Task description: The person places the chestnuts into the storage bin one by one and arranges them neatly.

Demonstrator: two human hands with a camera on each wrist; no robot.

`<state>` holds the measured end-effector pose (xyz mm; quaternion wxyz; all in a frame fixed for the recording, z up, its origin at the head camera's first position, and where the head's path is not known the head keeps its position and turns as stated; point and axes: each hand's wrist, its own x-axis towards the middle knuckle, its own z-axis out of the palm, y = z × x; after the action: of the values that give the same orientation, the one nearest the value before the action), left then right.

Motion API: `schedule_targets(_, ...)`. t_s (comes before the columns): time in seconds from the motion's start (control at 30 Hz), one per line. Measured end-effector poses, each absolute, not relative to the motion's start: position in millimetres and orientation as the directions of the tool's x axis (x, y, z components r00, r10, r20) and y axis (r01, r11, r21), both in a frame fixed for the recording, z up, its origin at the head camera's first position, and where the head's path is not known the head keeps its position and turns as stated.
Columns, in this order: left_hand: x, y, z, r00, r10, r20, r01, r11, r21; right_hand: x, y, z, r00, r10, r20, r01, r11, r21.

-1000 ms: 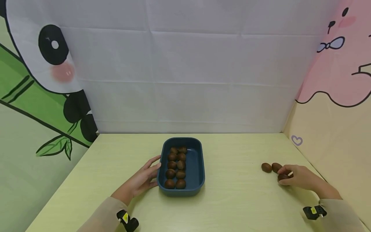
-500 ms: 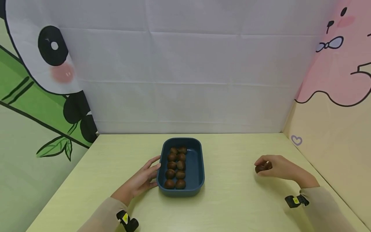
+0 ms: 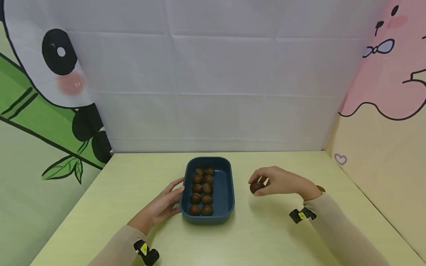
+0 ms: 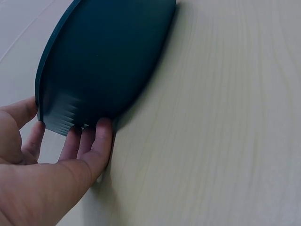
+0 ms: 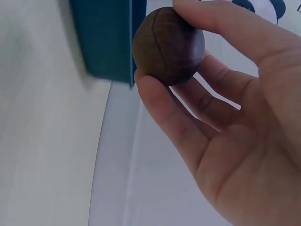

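Note:
A dark blue rectangular container [image 3: 222,194] stands on the table, with several brown chestnuts [image 3: 197,188] in two columns along its left half. My left hand [image 3: 159,207] rests its fingertips against the container's left wall; in the left wrist view its fingers [image 4: 101,141] touch the outer side. To the right of the container, my right hand [image 3: 283,181] pinches one chestnut [image 3: 257,187] above the table. The right wrist view shows that chestnut [image 5: 167,47] held between thumb and fingertips, with the container [image 5: 103,42] behind it.
Another chestnut [image 3: 321,188] on the table shows partly behind the right wrist; anything else there is hidden. A white cloth [image 3: 219,92] closes off the back of the table [image 3: 133,173]. Painted panels [image 3: 382,147] stand along both sides.
My right hand has moved left from the chestnuts at the table's right side, carrying one chestnut toward the container. The left hand and the container have stayed in place.

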<state>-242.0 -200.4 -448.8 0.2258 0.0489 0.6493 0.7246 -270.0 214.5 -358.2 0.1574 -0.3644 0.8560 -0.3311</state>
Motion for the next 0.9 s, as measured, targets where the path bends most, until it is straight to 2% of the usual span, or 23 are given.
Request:
schedule_targets(0.2, -242, -201, -448, -0.894, 0.388, -0.225, -0.268, -0.061, 0.961, -274, 169, -356, -0.593, -0.805, -0.034, -0.544, 0.431, -0.719)
schedule_targets(0.43, -241, -201, -448, -0.892, 0.397, -0.217, -0.267, -0.074, 0.961, -277, 127, -363, -0.508, -0.859, -0.063, -0.611, 0.411, -0.677)
schedule_targets(0.73, -241, -202, -448, -0.892, 0.396, -0.217, -0.271, -0.086, 0.959, -280, 96, -381, -0.474, -0.874, -0.107, -0.711, 0.452, -0.538)
schedule_targets(0.9, -242, -201, -449, -0.893, 0.394, -0.219, -0.273, -0.086, 0.958, -279, 93, -392, -0.488, -0.863, -0.126, -0.737, 0.486, -0.47)
